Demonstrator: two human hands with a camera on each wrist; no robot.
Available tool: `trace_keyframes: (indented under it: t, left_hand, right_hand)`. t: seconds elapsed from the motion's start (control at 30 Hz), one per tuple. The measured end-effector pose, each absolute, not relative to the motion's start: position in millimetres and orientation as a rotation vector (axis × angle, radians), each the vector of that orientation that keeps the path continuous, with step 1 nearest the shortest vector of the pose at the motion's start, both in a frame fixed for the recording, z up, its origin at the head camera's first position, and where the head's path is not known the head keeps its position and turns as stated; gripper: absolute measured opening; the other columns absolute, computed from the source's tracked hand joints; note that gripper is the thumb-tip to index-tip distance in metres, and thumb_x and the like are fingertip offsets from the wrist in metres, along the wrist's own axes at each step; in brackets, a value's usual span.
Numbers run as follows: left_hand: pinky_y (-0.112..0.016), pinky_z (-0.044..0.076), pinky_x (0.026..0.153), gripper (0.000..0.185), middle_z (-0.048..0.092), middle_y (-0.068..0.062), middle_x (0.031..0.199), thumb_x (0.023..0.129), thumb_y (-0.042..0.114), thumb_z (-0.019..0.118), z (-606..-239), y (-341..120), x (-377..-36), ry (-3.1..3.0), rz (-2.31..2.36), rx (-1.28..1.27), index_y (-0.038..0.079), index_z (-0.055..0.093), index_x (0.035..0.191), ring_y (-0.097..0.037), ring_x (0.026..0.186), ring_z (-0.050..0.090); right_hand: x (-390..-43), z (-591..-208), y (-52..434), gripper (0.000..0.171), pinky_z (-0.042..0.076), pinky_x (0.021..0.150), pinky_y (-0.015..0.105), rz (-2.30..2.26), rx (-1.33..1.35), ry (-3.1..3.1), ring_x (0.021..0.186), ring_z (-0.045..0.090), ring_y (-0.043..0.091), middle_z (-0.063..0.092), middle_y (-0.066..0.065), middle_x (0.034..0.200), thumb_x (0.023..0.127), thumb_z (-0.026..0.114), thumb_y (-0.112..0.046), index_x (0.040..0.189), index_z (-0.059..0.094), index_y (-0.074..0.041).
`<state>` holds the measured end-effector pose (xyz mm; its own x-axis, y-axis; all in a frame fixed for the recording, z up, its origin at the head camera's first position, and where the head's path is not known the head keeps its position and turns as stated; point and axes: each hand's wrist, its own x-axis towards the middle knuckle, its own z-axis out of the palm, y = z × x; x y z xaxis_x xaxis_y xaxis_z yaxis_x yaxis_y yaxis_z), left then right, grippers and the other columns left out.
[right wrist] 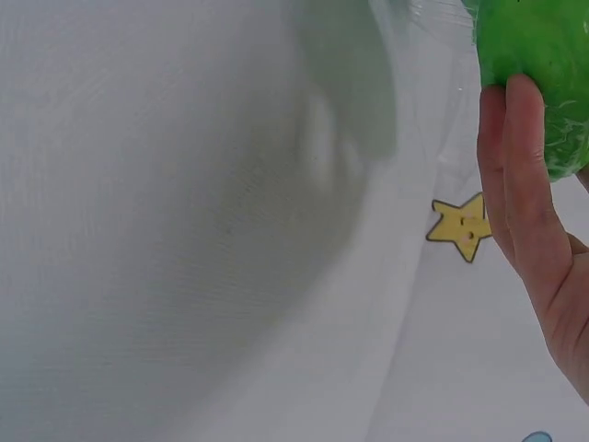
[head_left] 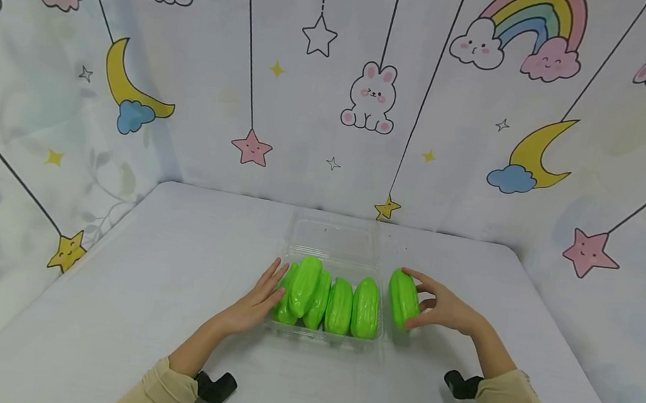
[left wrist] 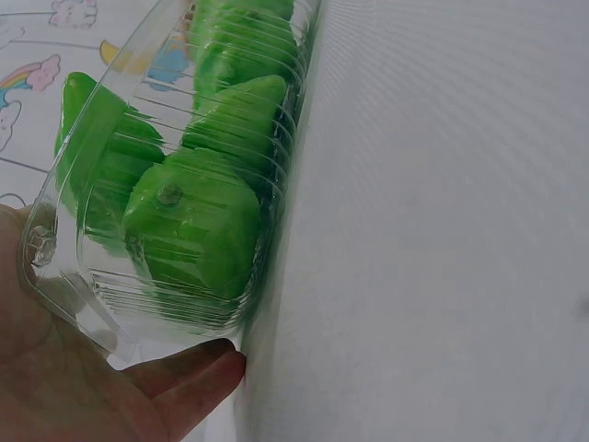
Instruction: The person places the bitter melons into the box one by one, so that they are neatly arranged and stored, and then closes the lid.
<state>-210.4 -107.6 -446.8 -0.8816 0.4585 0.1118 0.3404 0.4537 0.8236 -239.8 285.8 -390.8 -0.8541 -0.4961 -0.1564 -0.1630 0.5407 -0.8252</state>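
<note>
My right hand (head_left: 448, 312) pinches a bright green, ridged, gourd-like piece (head_left: 402, 298) between thumb and fingers, just right of a clear plastic box (head_left: 322, 334). In the right wrist view the fingers (right wrist: 526, 175) lie along the green piece (right wrist: 529, 41), which is above the table. Several similar green pieces (head_left: 339, 307) lie in the box, and one (head_left: 306, 285) is on top of others at its left end. My left hand (head_left: 251, 305) rests against the box's left side with its fingers extended. The left wrist view shows that hand (left wrist: 55, 387) at the box's end wall (left wrist: 69, 249).
The box's clear lid (head_left: 331, 238) lies folded back behind it on the white table (head_left: 197, 235). A patterned cloth (head_left: 207, 73) rises at the table's back and sides. Black wrist devices (head_left: 216, 388) stick out near both sleeves.
</note>
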Motion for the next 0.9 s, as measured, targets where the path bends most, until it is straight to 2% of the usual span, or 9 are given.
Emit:
trace_keyframes:
  t: [0.47,0.9]
  left_hand:
    - [-0.057,0.009,0.105,0.055,-0.01,-0.009,0.152,0.102,0.032,0.027,-448.3,-108.5,-210.9,2.561,1.422,0.709,0.012,0.006,0.148,-0.03,0.138,-0.007]
    - [-0.057,0.01,0.105,0.055,-0.009,-0.011,0.152,0.102,0.03,0.028,-446.2,-107.2,-210.2,2.563,1.425,0.715,0.009,0.007,0.148,-0.03,0.138,-0.007]
  right_hand:
    - [-236.6,-373.8,275.8,0.099,0.047,0.075,0.038,-1.235,-0.614,2.411,0.088,0.056,0.028,0.032,0.025,0.133,0.068,0.081,-0.016,0.146,0.02,-0.017]
    - [-235.5,-367.2,254.6,0.097,0.047,0.075,0.038,-1.275,-0.631,2.437,0.087,0.057,0.027,0.036,0.021,0.131,0.068,0.082,-0.02,0.145,0.023,-0.019]
